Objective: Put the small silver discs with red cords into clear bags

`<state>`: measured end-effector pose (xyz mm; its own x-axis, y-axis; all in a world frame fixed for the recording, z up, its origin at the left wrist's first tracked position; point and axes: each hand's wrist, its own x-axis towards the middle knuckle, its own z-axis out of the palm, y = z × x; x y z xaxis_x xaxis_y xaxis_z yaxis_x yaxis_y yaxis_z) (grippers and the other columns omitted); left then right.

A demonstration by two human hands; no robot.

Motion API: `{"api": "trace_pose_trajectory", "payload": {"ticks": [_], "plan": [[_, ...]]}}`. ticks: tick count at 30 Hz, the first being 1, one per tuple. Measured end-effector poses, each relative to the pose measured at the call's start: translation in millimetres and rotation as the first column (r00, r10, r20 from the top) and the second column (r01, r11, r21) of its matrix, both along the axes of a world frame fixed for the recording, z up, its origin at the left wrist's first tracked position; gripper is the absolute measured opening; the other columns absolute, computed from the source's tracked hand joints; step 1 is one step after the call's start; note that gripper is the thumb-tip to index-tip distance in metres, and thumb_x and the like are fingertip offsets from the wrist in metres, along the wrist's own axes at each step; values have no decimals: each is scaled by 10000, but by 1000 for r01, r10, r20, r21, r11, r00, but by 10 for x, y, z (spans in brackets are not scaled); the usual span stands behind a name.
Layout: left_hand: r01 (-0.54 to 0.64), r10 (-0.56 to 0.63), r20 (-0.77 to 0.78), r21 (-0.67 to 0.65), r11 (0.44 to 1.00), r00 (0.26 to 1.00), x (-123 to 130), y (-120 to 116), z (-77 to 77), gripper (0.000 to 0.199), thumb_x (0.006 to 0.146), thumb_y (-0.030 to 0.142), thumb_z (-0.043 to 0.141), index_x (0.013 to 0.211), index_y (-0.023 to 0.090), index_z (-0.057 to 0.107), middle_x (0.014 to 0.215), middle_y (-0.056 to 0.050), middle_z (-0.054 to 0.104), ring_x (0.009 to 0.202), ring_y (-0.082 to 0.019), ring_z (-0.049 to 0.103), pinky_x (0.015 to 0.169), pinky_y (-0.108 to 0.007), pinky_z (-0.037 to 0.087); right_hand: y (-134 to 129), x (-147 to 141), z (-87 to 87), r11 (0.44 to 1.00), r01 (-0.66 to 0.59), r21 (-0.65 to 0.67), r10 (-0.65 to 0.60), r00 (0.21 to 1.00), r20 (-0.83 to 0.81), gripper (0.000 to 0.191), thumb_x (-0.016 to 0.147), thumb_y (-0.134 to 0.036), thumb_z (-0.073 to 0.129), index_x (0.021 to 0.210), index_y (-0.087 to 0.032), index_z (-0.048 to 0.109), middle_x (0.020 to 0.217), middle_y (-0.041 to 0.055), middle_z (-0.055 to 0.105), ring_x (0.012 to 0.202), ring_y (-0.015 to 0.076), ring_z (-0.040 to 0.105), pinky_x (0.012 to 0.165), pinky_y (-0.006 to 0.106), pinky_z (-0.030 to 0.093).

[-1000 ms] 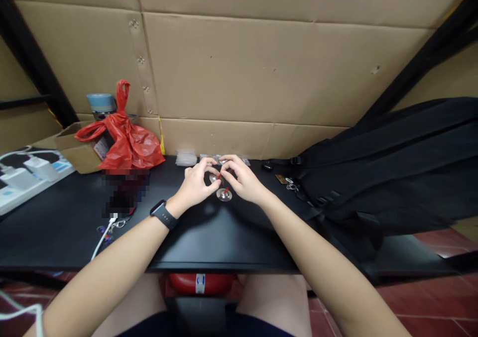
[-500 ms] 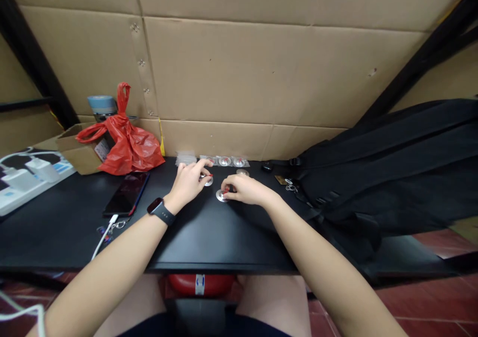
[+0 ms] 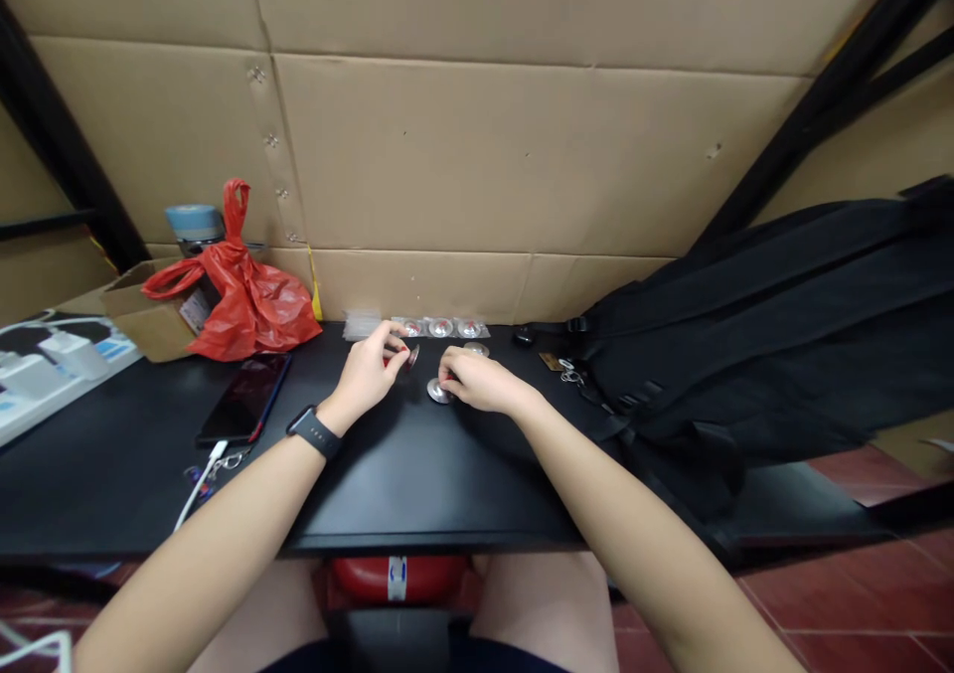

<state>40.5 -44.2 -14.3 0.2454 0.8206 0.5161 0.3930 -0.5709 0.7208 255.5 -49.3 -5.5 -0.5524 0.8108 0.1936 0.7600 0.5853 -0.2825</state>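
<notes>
My left hand [image 3: 371, 370], with a dark watch on its wrist, pinches a small round silver disc [image 3: 413, 356] with a red part, tilted up off the black table [image 3: 388, 484]. To its right, my right hand [image 3: 477, 379] has its fingertips closed on the red part of a second silver disc [image 3: 438, 392], which lies near the table surface. A third disc [image 3: 477, 349] shows partly behind my right hand. Beyond the hands is a row of wrapped discs [image 3: 440, 328] in clear plastic, beside a stack of clear bags [image 3: 362, 325].
A red plastic bag [image 3: 257, 305], a cardboard box [image 3: 149, 320], a phone [image 3: 244, 399] and a white power strip [image 3: 67, 370] are on the left. A black backpack [image 3: 775, 325] fills the right. Cardboard [image 3: 462, 156] stands behind the table.
The disc in my left hand has gone from nearly flat to tilted on edge. My right hand stays at its disc. The whole view has shifted slightly.
</notes>
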Motion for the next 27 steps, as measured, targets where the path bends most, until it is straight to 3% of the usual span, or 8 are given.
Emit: {"api": "trace_pose_trajectory", "payload": {"ticks": [2,5,10,14,18,23,27], "plan": [[5,-4,35,-12,1000,999,5,-4,1,215,860,194,582,1069,216,539,835,-5,675,766,-144,696,752,-271,566,1,-21,18,999,-27,47,35,986,-164,96,889,-128,557,808,-170,587,925,72,632,869,182,594,817,303,453],[6,-3,81,-36,999,997,23,-17,1,231,854,220,605,1072,210,532,861,-16,673,802,-149,693,785,-290,574,-5,-56,46,995,-71,68,93,897,-432,89,929,-194,516,854,-182,562,984,83,646,898,184,609,790,317,491],[71,-59,161,-70,995,985,73,-59,0,257,856,232,614,1095,204,522,894,-31,667,822,-151,693,811,-309,581,-31,-133,24,982,-165,-94,59,735,-676,150,933,-331,536,865,-197,532,1084,93,666,860,176,681,747,332,560],[88,-77,183,-56,995,980,96,-90,5,252,859,216,613,1094,196,525,907,-33,653,827,-144,688,802,-300,584,-16,-175,-37,949,-205,-238,-53,642,-765,261,897,-449,592,876,-200,518,1083,85,658,795,166,713,669,308,594],[85,-73,192,-55,995,979,98,-96,6,250,858,195,605,1095,195,528,890,-26,642,812,-137,680,783,-286,583,-3,-184,-68,916,-234,-325,-129,597,-792,302,866,-476,635,894,-197,521,1079,72,652,769,165,732,624,286,609],[75,-59,217,-66,995,974,90,-75,-10,229,851,175,589,1071,193,526,890,-22,638,813,-131,678,779,-270,579,-8,-199,-83,911,-272,-310,-133,517,-845,388,815,-454,708,1100,-247,546,1125,52,636,735,150,731,623,292,621],[68,-48,223,-83,994,974,106,-78,-27,233,849,193,590,1071,194,517,879,-24,645,815,-139,678,778,-278,574,-19,-225,-86,913,-263,-311,-125,544,-830,407,821,-460,698,1149,-230,626,1032,56,687,780,169,729,694,308,617]]}}
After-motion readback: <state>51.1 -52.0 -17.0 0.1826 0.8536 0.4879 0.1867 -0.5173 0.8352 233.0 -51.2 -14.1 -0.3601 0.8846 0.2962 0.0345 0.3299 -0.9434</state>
